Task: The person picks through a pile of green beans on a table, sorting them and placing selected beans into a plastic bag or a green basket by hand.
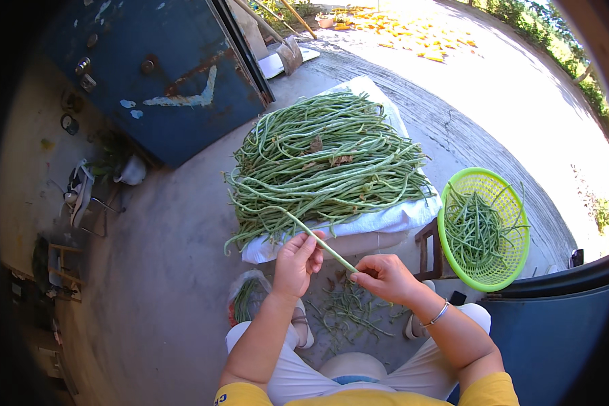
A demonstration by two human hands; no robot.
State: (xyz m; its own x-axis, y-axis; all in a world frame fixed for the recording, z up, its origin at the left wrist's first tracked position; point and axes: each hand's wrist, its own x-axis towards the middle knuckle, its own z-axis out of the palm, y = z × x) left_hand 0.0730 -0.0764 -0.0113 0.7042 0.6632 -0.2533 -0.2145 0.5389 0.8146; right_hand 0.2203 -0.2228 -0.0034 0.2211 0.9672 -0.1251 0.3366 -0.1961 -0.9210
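A single long green bean stretches between my two hands over my lap. My left hand pinches it near its middle, thumb on top, and its thin far end reaches over the edge of the pile. The near end sits between the thumb and fingers of my right hand. Beyond my hands, a big heap of long beans with a few dry brown leaves lies on a white cloth sack. To the right, a lime-green plastic colander holds snapped bean pieces.
Bean scraps litter the concrete floor between my feet. A plastic bag of beans stands by my left foot. The colander rests on a wooden stool. A blue metal door is at upper left, near a shovel. Orange produce covers sunlit ground.
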